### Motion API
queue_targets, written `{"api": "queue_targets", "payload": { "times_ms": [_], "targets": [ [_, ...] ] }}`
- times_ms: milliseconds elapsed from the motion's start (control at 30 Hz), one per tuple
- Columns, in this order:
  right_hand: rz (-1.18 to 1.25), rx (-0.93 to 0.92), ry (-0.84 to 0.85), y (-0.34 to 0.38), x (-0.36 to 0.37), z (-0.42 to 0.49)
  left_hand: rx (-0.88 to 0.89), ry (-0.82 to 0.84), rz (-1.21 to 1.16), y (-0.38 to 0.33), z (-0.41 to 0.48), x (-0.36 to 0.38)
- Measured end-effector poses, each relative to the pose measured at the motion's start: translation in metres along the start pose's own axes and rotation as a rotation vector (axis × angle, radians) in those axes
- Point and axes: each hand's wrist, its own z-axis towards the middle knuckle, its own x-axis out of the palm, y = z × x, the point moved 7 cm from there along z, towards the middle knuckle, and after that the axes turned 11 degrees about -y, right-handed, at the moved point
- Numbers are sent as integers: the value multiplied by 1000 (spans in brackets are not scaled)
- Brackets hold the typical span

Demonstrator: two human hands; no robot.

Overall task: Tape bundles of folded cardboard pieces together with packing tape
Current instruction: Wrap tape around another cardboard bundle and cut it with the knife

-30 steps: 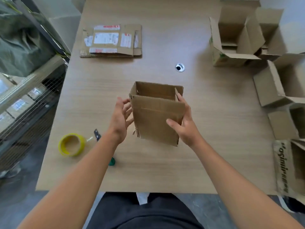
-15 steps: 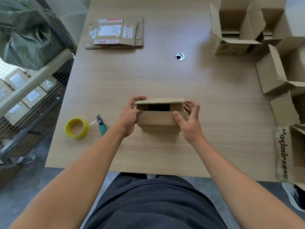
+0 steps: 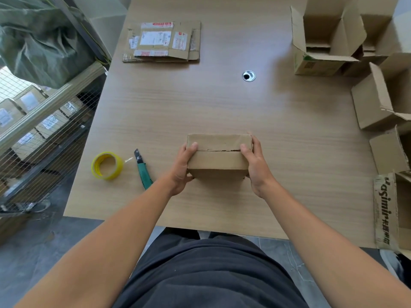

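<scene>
**Two hands clasp one closed cardboard box**

Two bare forearms reach over the pale wood-grain table (image 3: 200, 103). The left hand (image 3: 181, 167) and right hand (image 3: 255, 165) each grip one end of the single small brown cardboard box (image 3: 219, 155). Their thumbs lie on top beside the flap seam. The box sits near the table's front edge. To its left lie one green-handled utility knife (image 3: 143, 168) and one glossy yellow roll of packing tape (image 3: 107, 166). Farther off are one round metal grommet (image 3: 248, 76), one flattened, labelled cardboard stack (image 3: 163, 42), and at least five open cardboard boxes (image 3: 320, 65) at the right.

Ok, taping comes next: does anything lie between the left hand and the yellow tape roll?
Yes, the green utility knife lies between the left hand, gripping the folded cardboard, and the tape roll.
</scene>
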Motion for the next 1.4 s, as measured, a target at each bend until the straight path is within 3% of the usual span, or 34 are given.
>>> {"api": "queue_targets", "payload": {
  "times_ms": [233,367,433,533,600,667,767,800,867,933,967,1067,1167,1300,1400],
  "targets": [
    [-5,41,28,-32,-3,-15,16,5,-80,25,1,-7],
    [-134,53,35,-54,6,-25,27,0,-10,42,1,-23],
    [-298,-50,10,-52,6,-29,55,-19,88,45,2,-34],
    [-754,-483,-135,-19,15,-36,181,-125,261,35,2,-47],
    [-1049,-683,-107,-5,42,-42,248,-125,281,25,-2,-42],
    [-1233,-621,20,-11,69,-44,296,-127,304,15,-5,-36],
    [-1400,-560,29,-22,85,-45,330,-102,358,4,-5,-43],
    [-1421,-564,19,-22,89,-46,352,-145,384,0,-4,-57],
    [-1438,-575,30,-22,100,-48,428,-397,452,-10,-1,-112],
    [-1459,-589,32,-23,115,-47,486,-676,634,-13,1,-180],
    [-1465,-592,24,-23,122,-47,475,-739,759,-9,6,-210],
    [-1489,-571,11,-21,136,-45,380,-624,1153,16,26,-267],
    [-1513,-525,39,-21,138,-42,524,-515,1338,16,34,-275],
    [-1499,-507,64,-19,139,-43,808,-446,1170,-24,16,-212],
    [-1315,-517,17,-11,134,-46,1072,-288,1063,-52,-13,-132]
  ]
}}
